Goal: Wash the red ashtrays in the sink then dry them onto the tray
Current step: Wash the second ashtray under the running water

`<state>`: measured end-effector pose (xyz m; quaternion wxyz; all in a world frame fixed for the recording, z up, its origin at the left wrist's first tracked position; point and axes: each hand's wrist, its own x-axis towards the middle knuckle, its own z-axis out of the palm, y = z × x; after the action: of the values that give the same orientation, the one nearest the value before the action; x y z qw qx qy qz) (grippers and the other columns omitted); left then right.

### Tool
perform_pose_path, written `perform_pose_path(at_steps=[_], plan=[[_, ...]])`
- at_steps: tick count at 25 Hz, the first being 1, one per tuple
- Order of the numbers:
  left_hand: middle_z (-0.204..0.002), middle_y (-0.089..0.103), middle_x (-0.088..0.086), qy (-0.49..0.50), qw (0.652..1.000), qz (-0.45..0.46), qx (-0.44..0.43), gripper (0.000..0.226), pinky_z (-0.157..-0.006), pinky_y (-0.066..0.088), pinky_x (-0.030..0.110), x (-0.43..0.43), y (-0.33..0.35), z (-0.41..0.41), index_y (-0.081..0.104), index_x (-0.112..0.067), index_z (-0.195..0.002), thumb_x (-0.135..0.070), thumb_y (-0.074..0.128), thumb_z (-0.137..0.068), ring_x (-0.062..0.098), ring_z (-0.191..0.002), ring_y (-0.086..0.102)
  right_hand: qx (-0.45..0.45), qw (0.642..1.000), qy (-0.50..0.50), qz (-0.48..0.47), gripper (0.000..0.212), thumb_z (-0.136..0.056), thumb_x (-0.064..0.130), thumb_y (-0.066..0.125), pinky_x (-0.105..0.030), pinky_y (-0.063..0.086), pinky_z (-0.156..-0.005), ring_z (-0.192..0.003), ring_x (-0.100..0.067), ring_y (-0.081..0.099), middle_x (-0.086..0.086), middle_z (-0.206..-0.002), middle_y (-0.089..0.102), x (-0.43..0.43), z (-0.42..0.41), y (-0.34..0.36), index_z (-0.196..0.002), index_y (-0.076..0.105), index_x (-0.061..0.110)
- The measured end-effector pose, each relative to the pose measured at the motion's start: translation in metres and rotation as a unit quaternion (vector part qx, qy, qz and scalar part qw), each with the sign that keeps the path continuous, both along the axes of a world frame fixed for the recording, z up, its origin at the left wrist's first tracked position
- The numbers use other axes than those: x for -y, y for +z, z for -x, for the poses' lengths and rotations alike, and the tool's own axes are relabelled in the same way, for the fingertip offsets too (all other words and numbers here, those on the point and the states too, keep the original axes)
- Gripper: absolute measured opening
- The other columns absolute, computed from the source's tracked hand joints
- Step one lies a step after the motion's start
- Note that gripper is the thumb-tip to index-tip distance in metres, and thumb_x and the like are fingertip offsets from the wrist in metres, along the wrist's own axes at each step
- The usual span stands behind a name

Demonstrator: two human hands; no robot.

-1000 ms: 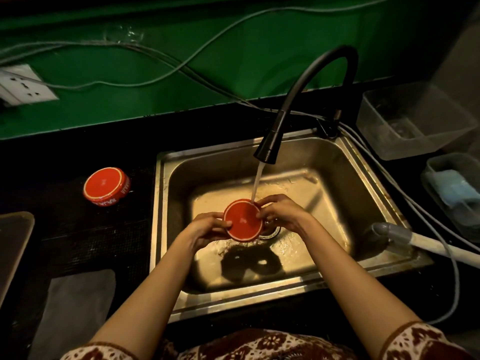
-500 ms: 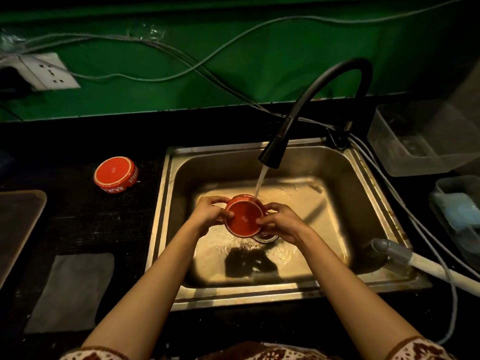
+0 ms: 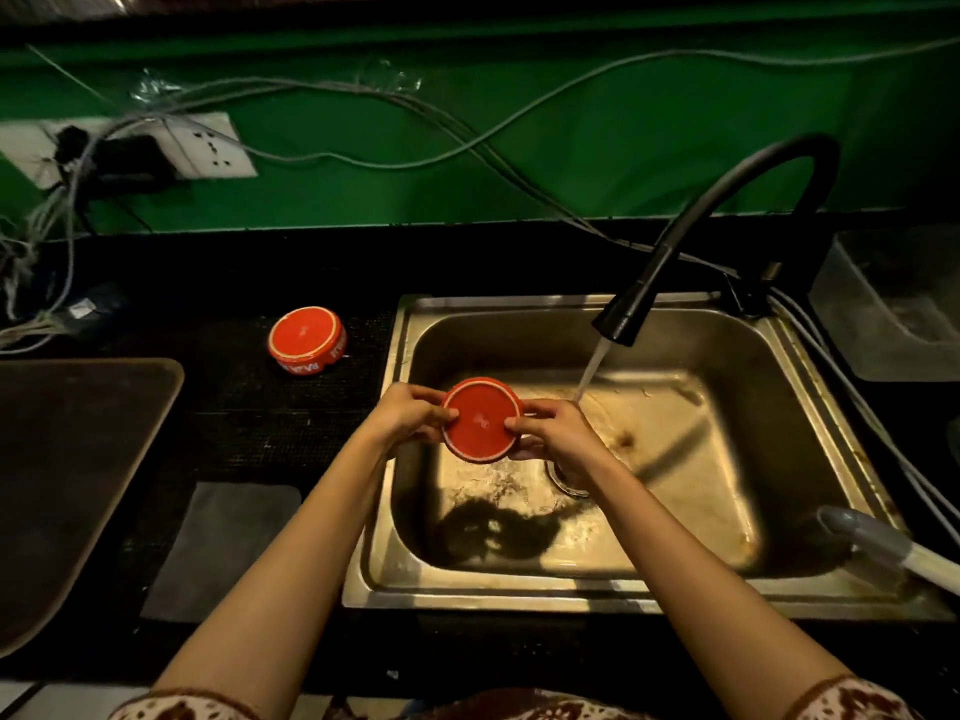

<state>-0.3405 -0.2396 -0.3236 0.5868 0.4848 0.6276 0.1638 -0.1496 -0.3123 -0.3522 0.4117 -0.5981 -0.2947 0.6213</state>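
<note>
The left hand (image 3: 410, 415) and right hand (image 3: 553, 433) gripped one red ashtray (image 3: 480, 420) near the left wall of the sink (image 3: 415, 511); the counter ashtray (image 3: 306, 339) bore unreadable lettering.

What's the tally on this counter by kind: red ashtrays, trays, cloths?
Red ashtrays: 2, the held ashtray and the counter ashtray
Tray: 1
Grey cloth: 1
Total: 4
</note>
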Motion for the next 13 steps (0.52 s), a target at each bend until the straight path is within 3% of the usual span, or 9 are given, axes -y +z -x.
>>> perform_pose_path(at_steps=[3,6,10,13], plan=[[-0.073,0.065,0.014,0.032,0.999,-0.012,0.002,0.034,-0.040,0.048,0.018,-0.011,0.006,0.030,0.060,0.007,-0.114,0.000,0.069,-0.081,0.015,-0.051,0.061,0.013,1.000,0.014,-0.016,0.043,-0.082,0.005,0.070,-0.029,0.058,-0.054,-0.070,-0.030,0.068,-0.022,-0.108,0.065,-0.023,0.028,0.008,-0.123,0.057,0.000],[-0.083,0.065,0.018,0.066,0.998,-0.009,0.015,0.032,-0.046,0.055,0.024,-0.020,0.012,0.069,0.059,0.011,-0.112,0.000,0.067,-0.082,0.024,-0.070,0.064,0.058,0.997,0.048,-0.031,0.040,-0.083,0.009,0.070,-0.031,0.058,-0.052,-0.070,-0.026,0.067,-0.019,-0.099,0.066,-0.050,0.063,0.014,-0.119,0.057,-0.002],[-0.079,0.062,0.017,0.125,0.992,-0.002,0.007,0.027,-0.045,0.055,0.024,-0.029,0.013,0.134,0.060,0.010,-0.110,-0.001,0.064,-0.085,0.023,-0.070,0.061,0.096,0.992,0.081,-0.030,0.036,-0.082,0.011,0.072,-0.031,0.056,-0.047,-0.065,-0.027,0.060,-0.020,-0.085,0.064,-0.087,0.132,0.020,-0.113,0.061,-0.002],[-0.080,0.063,0.017,0.169,0.986,-0.006,0.001,0.022,-0.048,0.057,0.026,-0.037,0.017,0.181,0.061,0.007,-0.106,-0.002,0.063,-0.086,0.023,-0.070,0.062,0.117,0.986,0.114,-0.038,0.032,-0.082,0.014,0.072,-0.032,0.057,-0.051,-0.064,-0.025,0.064,-0.019,-0.091,0.068,-0.111,0.181,0.024,-0.109,0.061,0.002]])
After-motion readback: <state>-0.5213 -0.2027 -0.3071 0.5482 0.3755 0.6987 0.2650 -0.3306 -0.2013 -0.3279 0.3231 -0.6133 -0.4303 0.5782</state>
